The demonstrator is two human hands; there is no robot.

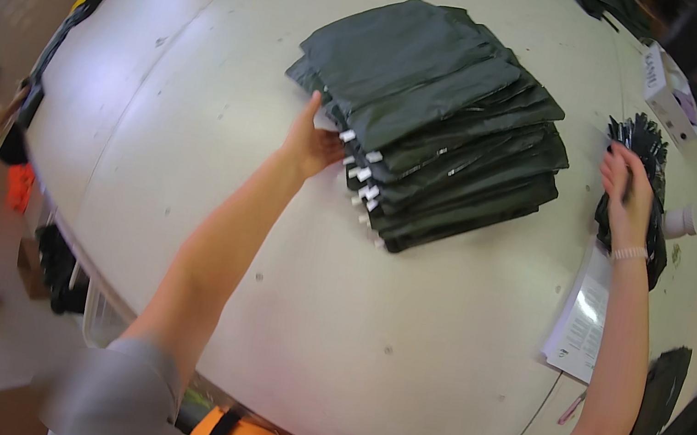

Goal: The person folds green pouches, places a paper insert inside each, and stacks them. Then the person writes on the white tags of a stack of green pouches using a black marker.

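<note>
Folded dark garments (436,93) touch the left hand (316,147), lying to its right

Left forearm (217,250), one: bare, slanting up and rightward from the elbow. Left hand (314,151): thumb (313,107) pointing upward, apart from the fingers, whose tips are hidden. Right forearm (625,359), one: bare, nearly vertical. Right hand (633,198): fingers bent, grip unclear. Hands well apart.
</note>
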